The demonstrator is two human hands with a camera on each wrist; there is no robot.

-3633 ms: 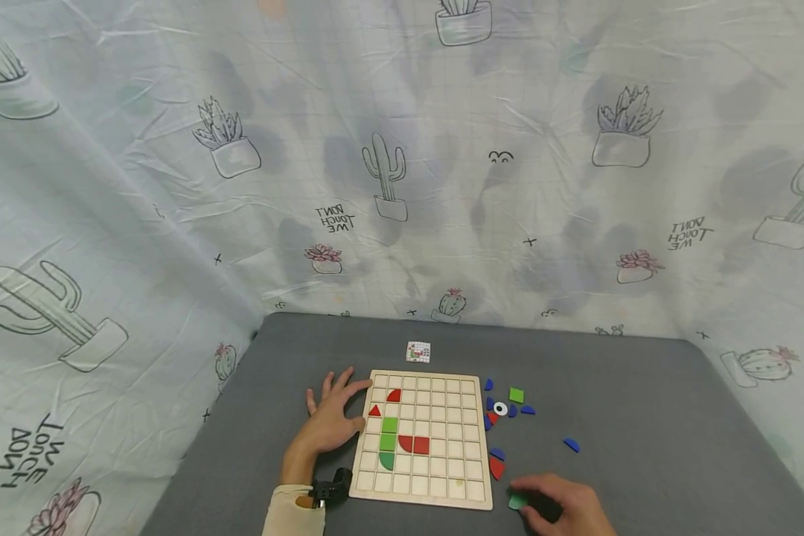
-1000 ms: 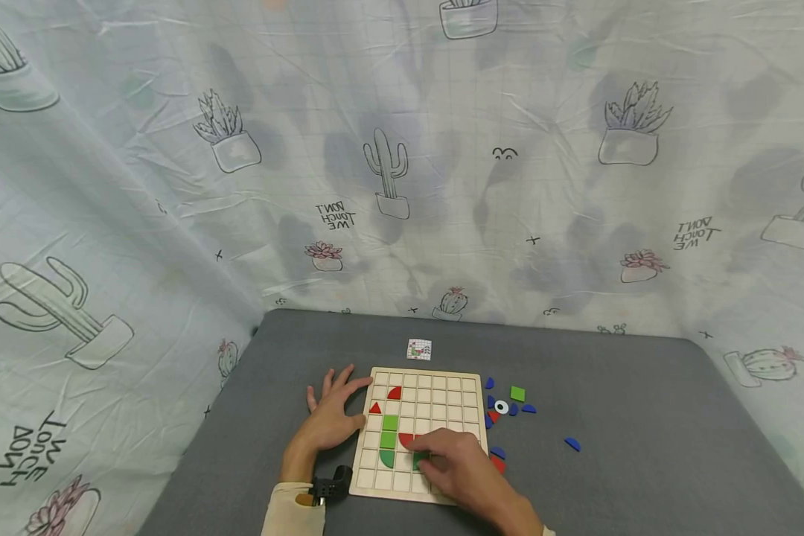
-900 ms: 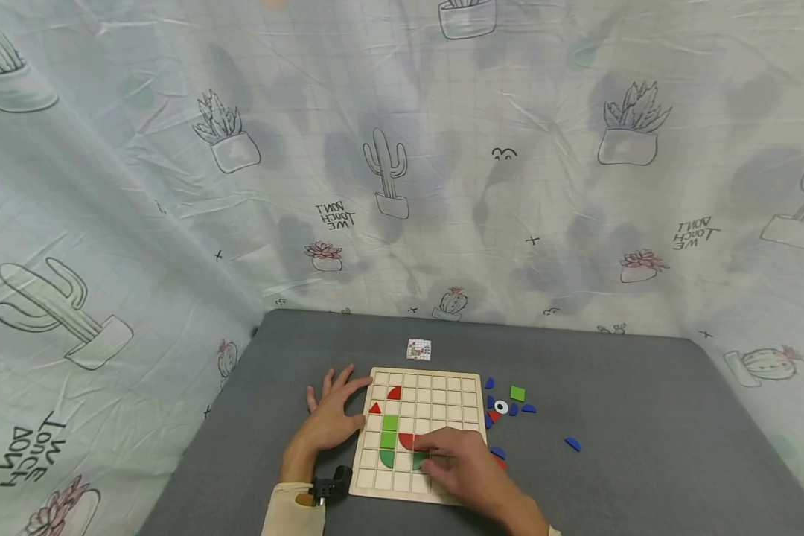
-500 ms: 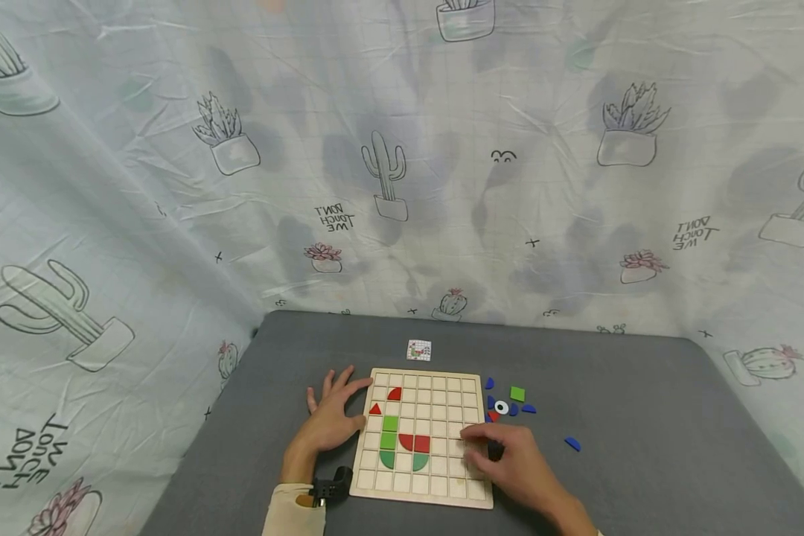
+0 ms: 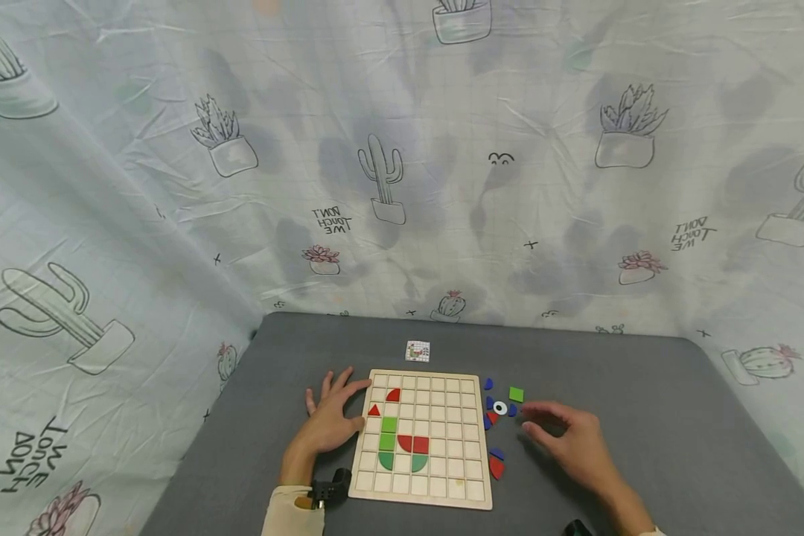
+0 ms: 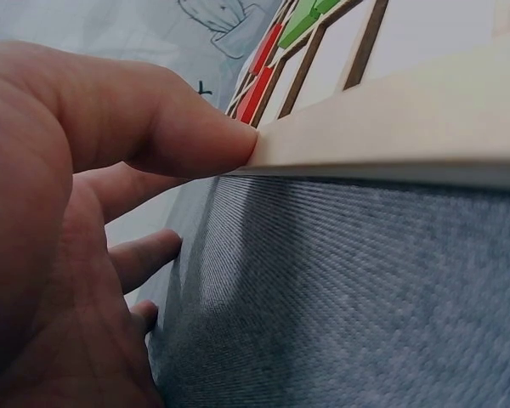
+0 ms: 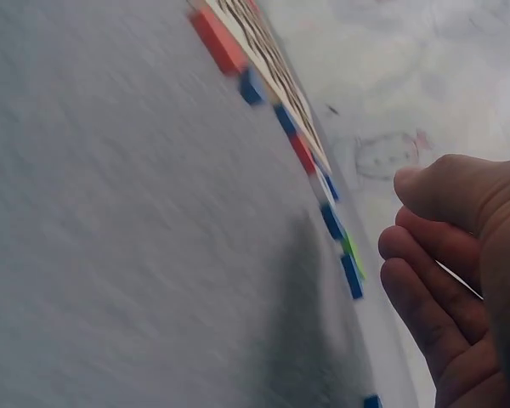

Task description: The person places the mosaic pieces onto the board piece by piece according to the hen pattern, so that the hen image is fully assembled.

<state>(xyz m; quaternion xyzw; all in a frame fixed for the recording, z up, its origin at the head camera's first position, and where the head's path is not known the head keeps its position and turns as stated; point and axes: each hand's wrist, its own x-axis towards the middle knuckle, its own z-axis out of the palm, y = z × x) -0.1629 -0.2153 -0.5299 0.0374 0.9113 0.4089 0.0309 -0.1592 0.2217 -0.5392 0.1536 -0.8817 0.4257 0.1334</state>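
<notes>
2 hands — 1 board — 8 pieces on it

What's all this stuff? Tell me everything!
Cloth: one, white with drawings, behind table
Table: one, dark grey, under board
Card: one, mostly white, beyond board
Board: one, pale wood, on table
Board shapes: four red, four green, on board
Loose shapes: two red, one green, at least six blue, right of board
Disc: one, white and black, among them
Wristband: one, black, near board
Unclear object: one, black, bottom edge
Sleeves: two, cream, bottom edge
Left hand: one, touching board
Right hand: one, above table
</notes>
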